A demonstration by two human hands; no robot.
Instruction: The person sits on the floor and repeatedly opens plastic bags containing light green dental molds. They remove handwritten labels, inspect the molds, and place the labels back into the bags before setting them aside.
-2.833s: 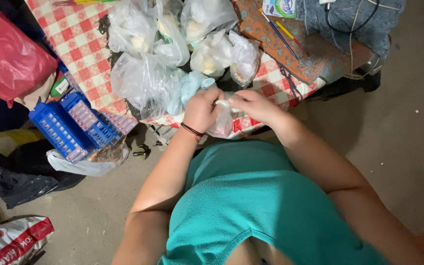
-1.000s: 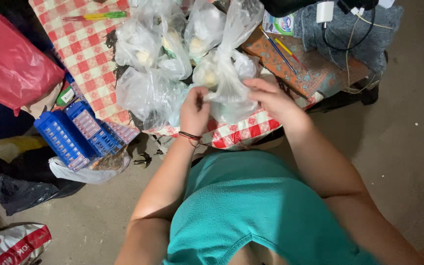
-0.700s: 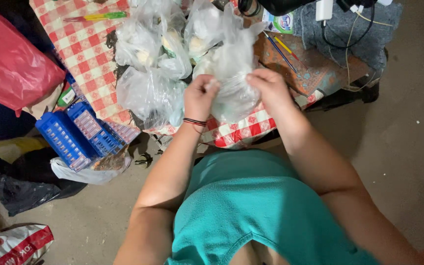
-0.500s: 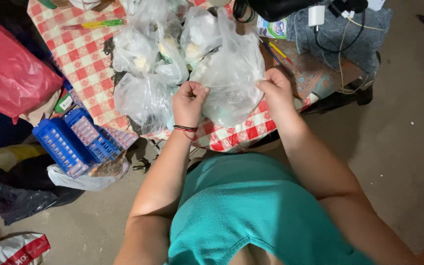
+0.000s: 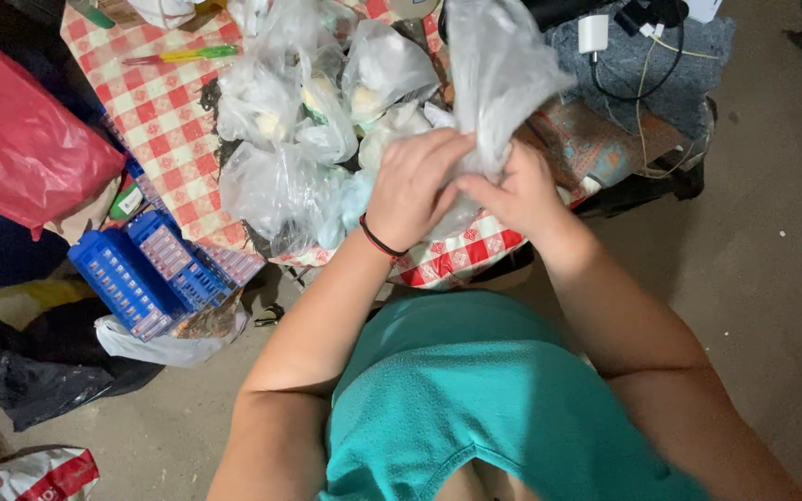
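Red-and-white checked cloth covers the table (image 5: 164, 121), which stands on a bare grey floor (image 5: 772, 278). Both hands meet over its near edge, at about twelve o'clock from the teal-shirted chest. The left hand (image 5: 410, 186), with a dark band at the wrist, has its fingers curled closed around the lower part of a clear plastic bag (image 5: 498, 83). The right hand (image 5: 512, 195), touching the left at three o'clock of it, pinches the same bag with fingers drawn together; the bag rises from the two grips toward twelve o'clock, puffed and upright. What it contains is hard to tell, as the film is blurred.

At nine to eleven o'clock of the hands lies a cluster of filled clear bags (image 5: 299, 121) holding pale lumps. A yellow-green pen (image 5: 183, 56) lies further off at ten o'clock. Blue plastic crates (image 5: 141, 274) stand below the table edge at eight o'clock, with a red bag (image 5: 20, 148) beyond them. A white charger with cable (image 5: 596, 32) rests on grey cloth at one o'clock.
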